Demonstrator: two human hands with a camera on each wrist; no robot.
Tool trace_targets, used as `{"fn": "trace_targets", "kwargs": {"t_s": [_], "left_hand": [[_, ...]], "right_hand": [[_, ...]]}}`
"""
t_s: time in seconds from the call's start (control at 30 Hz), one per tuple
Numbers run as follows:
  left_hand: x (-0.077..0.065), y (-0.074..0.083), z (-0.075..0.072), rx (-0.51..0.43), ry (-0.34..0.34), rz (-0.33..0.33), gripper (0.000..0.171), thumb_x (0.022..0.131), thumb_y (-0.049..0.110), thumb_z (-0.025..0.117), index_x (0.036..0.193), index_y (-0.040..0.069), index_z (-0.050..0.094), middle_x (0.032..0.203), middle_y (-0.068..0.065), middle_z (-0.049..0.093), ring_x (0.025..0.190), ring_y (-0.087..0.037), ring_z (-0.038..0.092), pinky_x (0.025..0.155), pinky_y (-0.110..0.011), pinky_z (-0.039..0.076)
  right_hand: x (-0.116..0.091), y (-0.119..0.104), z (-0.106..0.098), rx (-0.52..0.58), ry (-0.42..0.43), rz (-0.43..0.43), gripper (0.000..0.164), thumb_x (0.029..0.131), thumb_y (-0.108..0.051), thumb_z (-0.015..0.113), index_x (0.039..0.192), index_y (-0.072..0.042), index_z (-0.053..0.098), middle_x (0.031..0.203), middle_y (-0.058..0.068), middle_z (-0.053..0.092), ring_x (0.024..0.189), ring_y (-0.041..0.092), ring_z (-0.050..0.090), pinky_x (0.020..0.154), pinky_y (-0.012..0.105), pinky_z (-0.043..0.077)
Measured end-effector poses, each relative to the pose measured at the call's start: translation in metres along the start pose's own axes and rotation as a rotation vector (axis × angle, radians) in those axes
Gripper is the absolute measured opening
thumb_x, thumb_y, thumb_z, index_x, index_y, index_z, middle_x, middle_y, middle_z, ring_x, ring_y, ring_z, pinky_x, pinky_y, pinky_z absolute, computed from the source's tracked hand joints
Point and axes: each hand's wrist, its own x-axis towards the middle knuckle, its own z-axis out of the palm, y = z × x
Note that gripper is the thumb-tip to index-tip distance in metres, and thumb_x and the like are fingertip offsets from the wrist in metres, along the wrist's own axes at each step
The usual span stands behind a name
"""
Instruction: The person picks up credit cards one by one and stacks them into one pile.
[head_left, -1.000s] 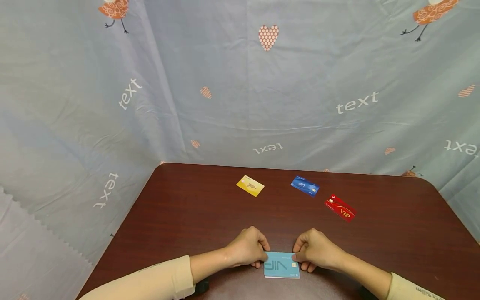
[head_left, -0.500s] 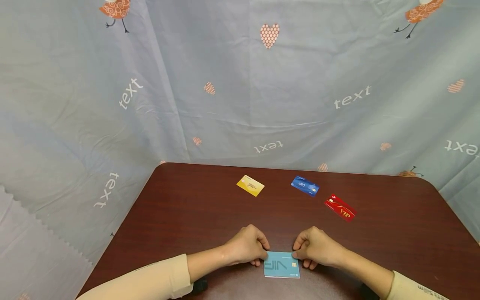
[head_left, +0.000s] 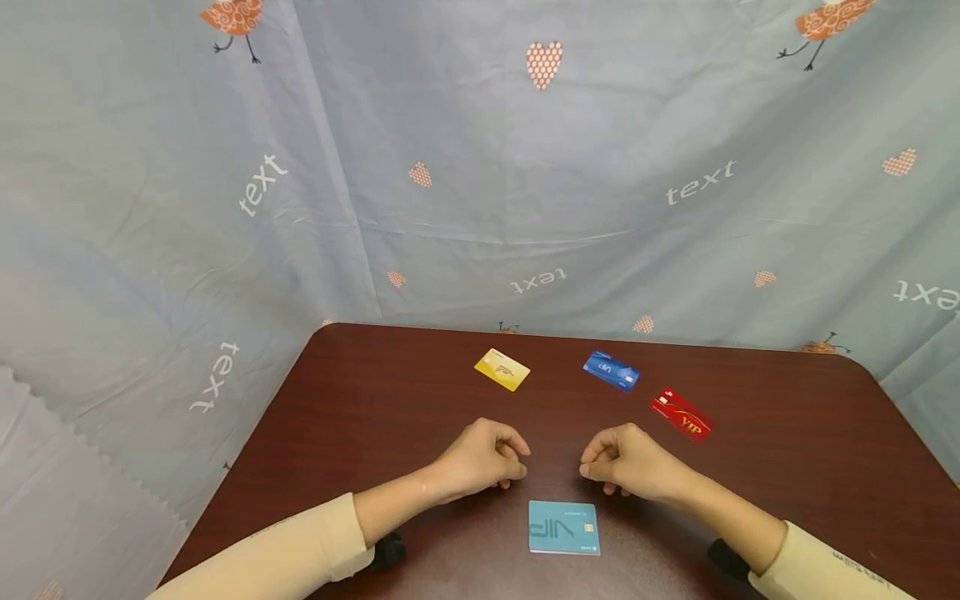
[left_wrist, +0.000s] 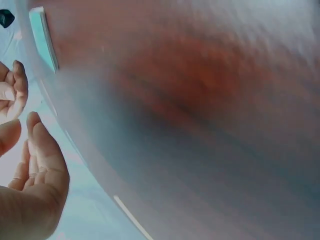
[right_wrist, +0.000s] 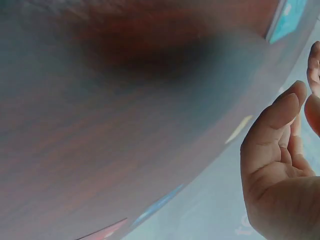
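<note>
A light-blue VIP card [head_left: 564, 527] lies flat near the table's front edge. Its side looks thick and layered in the left wrist view, like a small stack of cards [left_wrist: 44, 40]. Just beyond its left corner, my left hand [head_left: 483, 458] is held with loosely bent fingers and nothing between them. My right hand [head_left: 633, 462] mirrors it beyond the right corner, thumb and forefinger near each other, holding nothing. Both hands are apart from the card. The wrist views show the left hand [left_wrist: 42, 175] and the right hand [right_wrist: 280, 155] with no object in their fingers.
Farther back on the dark red-brown table [head_left: 375, 400] lie a yellow card [head_left: 502, 370], a blue VIP card [head_left: 612, 371] and a red VIP card [head_left: 682, 414], spread apart. A pale blue printed curtain [head_left: 450, 225] hangs behind the table and along its left side.
Both hands have let go of the light-blue card's far corners and moved away from it, toward the back of the table. The card has stayed in place, as have the other three.
</note>
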Motion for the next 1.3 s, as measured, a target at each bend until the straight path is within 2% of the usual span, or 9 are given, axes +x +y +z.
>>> {"fn": "trace_targets", "kwargs": {"t_s": [0.23, 0.57, 0.8, 0.93, 1.07, 1.17, 1.3], "left_hand": [[0.005, 0.0, -0.017, -0.019, 0.05, 0.038, 0.025, 0.089, 0.001, 0.074, 0.112, -0.007, 0.071, 0.081, -0.003, 0.066, 0.072, -0.026, 0.064, 0.063, -0.029, 0.051], [0.015, -0.004, -0.039, -0.056, 0.159, 0.034, 0.027, 0.089, 0.0, 0.076, 0.115, -0.006, 0.071, 0.086, -0.007, 0.068, 0.073, -0.024, 0.061, 0.067, -0.032, 0.052], [0.025, -0.009, -0.06, -0.054, 0.219, 0.031, 0.029, 0.091, 0.002, 0.076, 0.117, -0.007, 0.069, 0.092, -0.01, 0.071, 0.085, -0.039, 0.066, 0.071, -0.036, 0.055], [0.03, -0.013, -0.07, -0.05, 0.259, 0.035, 0.029, 0.092, 0.002, 0.076, 0.119, -0.007, 0.069, 0.095, -0.01, 0.072, 0.088, -0.043, 0.066, 0.074, -0.042, 0.056], [0.035, -0.016, -0.077, -0.063, 0.295, 0.034, 0.032, 0.092, 0.001, 0.076, 0.121, -0.008, 0.068, 0.099, -0.011, 0.073, 0.091, -0.046, 0.066, 0.077, -0.043, 0.057], [0.041, -0.018, -0.08, -0.057, 0.313, 0.04, 0.032, 0.092, 0.001, 0.077, 0.121, -0.009, 0.068, 0.101, -0.011, 0.073, 0.092, -0.042, 0.067, 0.079, -0.045, 0.058], [0.049, -0.021, -0.083, -0.036, 0.334, 0.043, 0.032, 0.092, 0.001, 0.077, 0.121, -0.009, 0.069, 0.102, -0.012, 0.071, 0.091, -0.028, 0.068, 0.084, -0.05, 0.059]], "right_hand": [[0.012, -0.006, -0.005, 0.019, 0.044, -0.003, 0.011, 0.095, -0.014, 0.076, 0.095, -0.004, 0.072, 0.078, 0.014, 0.066, 0.067, 0.026, 0.064, 0.055, 0.032, 0.054], [0.027, -0.008, -0.006, 0.036, 0.105, 0.011, 0.014, 0.097, -0.016, 0.076, 0.1, -0.003, 0.072, 0.086, 0.018, 0.068, 0.071, 0.026, 0.065, 0.06, 0.035, 0.056], [0.039, -0.016, -0.005, 0.036, 0.122, -0.004, 0.016, 0.096, -0.016, 0.076, 0.104, -0.002, 0.071, 0.088, 0.017, 0.069, 0.075, 0.029, 0.065, 0.061, 0.038, 0.057], [0.045, -0.02, -0.004, 0.039, 0.137, -0.009, 0.019, 0.096, -0.016, 0.076, 0.107, -0.002, 0.07, 0.089, 0.017, 0.069, 0.079, 0.032, 0.065, 0.063, 0.039, 0.057], [0.05, -0.021, -0.002, 0.049, 0.147, -0.016, 0.024, 0.096, -0.016, 0.076, 0.112, 0.0, 0.068, 0.093, 0.015, 0.07, 0.081, 0.031, 0.064, 0.065, 0.039, 0.057], [0.055, -0.021, -0.002, 0.058, 0.148, -0.017, 0.029, 0.096, -0.016, 0.076, 0.116, 0.003, 0.067, 0.093, 0.011, 0.069, 0.083, 0.03, 0.063, 0.066, 0.039, 0.057], [0.063, -0.02, -0.002, 0.07, 0.159, -0.012, 0.034, 0.097, -0.016, 0.075, 0.122, 0.005, 0.065, 0.097, 0.007, 0.068, 0.087, 0.032, 0.063, 0.069, 0.038, 0.056]]}}
